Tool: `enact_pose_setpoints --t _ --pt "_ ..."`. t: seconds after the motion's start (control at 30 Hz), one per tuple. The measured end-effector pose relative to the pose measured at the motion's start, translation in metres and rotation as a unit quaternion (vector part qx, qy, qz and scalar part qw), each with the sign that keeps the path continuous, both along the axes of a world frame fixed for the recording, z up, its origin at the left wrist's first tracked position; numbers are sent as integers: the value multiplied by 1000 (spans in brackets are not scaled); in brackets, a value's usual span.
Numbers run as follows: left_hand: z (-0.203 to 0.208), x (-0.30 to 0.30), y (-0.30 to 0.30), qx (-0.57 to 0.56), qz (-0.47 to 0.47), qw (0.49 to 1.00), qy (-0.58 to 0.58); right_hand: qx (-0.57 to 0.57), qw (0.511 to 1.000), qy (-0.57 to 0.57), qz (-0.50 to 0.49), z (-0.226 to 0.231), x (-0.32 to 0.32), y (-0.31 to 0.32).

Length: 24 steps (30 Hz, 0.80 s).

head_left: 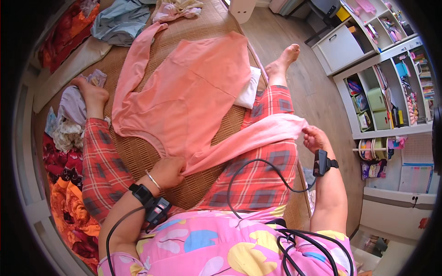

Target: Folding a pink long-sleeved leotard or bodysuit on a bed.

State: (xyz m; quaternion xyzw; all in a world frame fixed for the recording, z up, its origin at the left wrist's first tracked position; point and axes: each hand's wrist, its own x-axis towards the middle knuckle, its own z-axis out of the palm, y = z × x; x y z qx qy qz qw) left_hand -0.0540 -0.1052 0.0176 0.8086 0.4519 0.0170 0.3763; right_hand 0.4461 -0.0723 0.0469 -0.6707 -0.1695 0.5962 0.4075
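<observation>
A coral-pink long-sleeved top (184,87) lies spread on the woven mat between my legs. One sleeve reaches away along its left side. The other sleeve (248,140) is pulled out to the right across my thigh. My left hand (168,172) is closed on the fabric where this sleeve meets the body of the top. At the cuff end, my right hand (315,139) pinches the sleeve between bent fingers. The sleeve looks fairly taut between both hands. A folded white cloth (249,88) lies partly under the top's right edge.
Blue-grey clothing (120,22) and a pale pink garment (177,9) lie at the mat's far end. Crumpled clothes and orange-red bedding (71,207) line the left. A black cable (230,188) loops over my lap. Right of the wooden floor (304,78) stand white shelves (343,87).
</observation>
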Motion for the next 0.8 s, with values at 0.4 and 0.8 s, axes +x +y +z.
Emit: enact_pose_setpoints --t 0.4,0.8 --pt "34 -13 10 88 104 987 -82 175 976 -125 12 92 5 29" --pt "35 -24 -1 241 33 964 -105 174 984 -19 -28 69 43 -47"
